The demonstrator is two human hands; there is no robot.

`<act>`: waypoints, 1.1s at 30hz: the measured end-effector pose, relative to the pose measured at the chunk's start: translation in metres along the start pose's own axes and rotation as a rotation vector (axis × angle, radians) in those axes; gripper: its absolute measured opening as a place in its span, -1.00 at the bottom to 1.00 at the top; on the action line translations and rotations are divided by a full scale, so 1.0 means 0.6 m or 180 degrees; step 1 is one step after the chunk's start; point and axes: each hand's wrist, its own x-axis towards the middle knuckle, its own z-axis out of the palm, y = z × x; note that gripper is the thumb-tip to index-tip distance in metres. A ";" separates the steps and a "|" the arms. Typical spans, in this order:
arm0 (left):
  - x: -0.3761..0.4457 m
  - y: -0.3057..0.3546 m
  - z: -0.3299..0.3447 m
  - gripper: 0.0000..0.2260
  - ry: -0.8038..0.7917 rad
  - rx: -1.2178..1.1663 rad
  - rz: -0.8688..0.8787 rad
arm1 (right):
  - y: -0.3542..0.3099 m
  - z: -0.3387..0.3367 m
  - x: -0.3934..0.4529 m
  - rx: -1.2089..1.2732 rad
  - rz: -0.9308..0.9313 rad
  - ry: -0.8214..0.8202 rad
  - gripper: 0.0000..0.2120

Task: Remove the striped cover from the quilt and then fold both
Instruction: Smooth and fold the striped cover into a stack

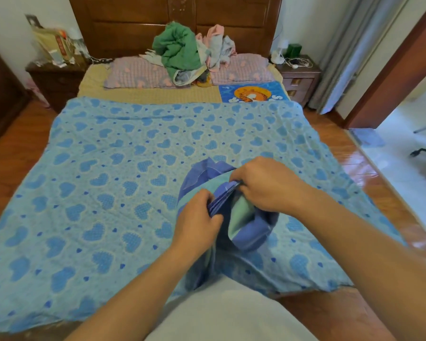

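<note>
A light blue quilt [123,173] printed with blue hearts lies spread flat over the bed. On its near middle sits a bunched cloth with purple-blue and green bands, the striped cover [246,230]. My left hand [197,222] pinches gathered purple folds of this cover at its lower left. My right hand [266,184] grips the same gathered edge from the upper right. Both hands are close together above the quilt. Part of the cover hangs down toward me, between my arms.
A pile of green and pink clothes [185,52] and two pink pillows [138,75] lie by the wooden headboard [133,23]. Nightstands [57,80] flank the bed. A blue cartoon mat [253,93] shows at the far right. An open doorway [409,134] is to the right.
</note>
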 end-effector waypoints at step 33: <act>0.042 -0.125 0.176 -0.29 -0.0417 -0.4465 -0.3339 | 0.051 -0.140 0.034 0.0549 0.0728 0.1060 -0.74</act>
